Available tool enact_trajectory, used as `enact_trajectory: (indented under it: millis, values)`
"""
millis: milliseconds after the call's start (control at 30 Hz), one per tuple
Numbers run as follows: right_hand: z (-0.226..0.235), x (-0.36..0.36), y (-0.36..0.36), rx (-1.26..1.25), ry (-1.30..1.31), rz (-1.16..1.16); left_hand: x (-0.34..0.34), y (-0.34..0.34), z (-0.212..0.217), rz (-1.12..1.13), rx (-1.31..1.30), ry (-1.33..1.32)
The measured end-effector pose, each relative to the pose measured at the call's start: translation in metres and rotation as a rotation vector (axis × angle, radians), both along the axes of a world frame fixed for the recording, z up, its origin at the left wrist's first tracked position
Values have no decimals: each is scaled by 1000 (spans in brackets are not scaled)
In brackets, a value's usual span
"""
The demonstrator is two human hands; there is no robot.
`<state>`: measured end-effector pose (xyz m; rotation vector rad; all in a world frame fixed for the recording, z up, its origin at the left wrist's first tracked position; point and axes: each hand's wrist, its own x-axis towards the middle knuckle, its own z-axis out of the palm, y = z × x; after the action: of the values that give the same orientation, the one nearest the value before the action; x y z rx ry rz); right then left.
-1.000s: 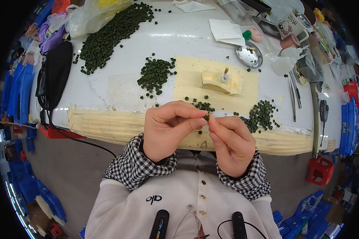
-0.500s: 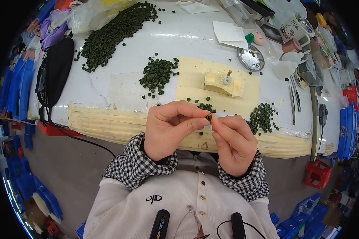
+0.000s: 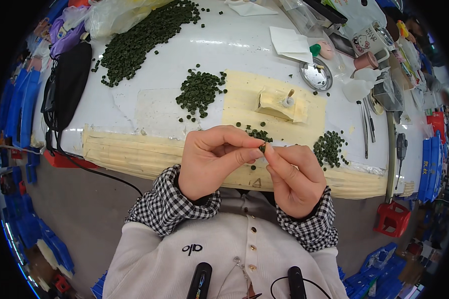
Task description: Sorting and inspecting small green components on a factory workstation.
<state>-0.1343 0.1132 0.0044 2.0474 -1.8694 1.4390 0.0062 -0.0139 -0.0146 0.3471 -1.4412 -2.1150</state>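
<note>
Fingertip to fingertip, my left hand [image 3: 209, 162] and my right hand [image 3: 297, 179] meet above the front edge of the table. Both pinch one small dark green ring-shaped part [image 3: 263, 147] between them; its exact kind is too small to make out. Behind my fingers lies a little cluster of the same green parts [image 3: 259, 134], partly hidden by the hands. A larger pile [image 3: 200, 92] sits beyond my left hand, and another group [image 3: 329, 148] lies to the right of my right hand.
A long heap of green parts [image 3: 139, 45] fills the far left. A tape-covered block with a peg [image 3: 279, 105] stands on yellow tape. A round metal dish [image 3: 315, 74], a mug [image 3: 366, 42], a white bottle [image 3: 356, 88] and tweezers [image 3: 365, 129] lie at right. A black bag [image 3: 72, 89] hangs left.
Both hands stay together on the small green part, with only a slight shift of the fingertips. The whole view has moved a little.
</note>
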Motion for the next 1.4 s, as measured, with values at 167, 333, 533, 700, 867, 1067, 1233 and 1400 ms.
enact_trajectory:
  millis: [167,333,533,700,867,1067,1233,1400]
  values:
    - [0,-3,0,-11,85,11,-1,-1,2,-27,66,-15]
    - [7,-6,-4,11,75,-43,-2,-5,7,-2,90,-41]
    - [31,-42,-19,65,42,-346,-8,-8,10,127,13,-2]
    - [27,-57,-44,161,110,-328,-7,-7,11,193,-89,-75]
    - [21,-58,-49,163,97,-312,-7,-7,9,209,-126,-99]
    - [32,-55,-40,140,99,-307,-9,-6,9,212,-121,-88]
    - [60,-36,-25,-63,-63,-239,-8,-7,8,194,-112,-88]
    - [42,-32,-32,-4,-316,31,-9,-7,6,153,-113,-57]
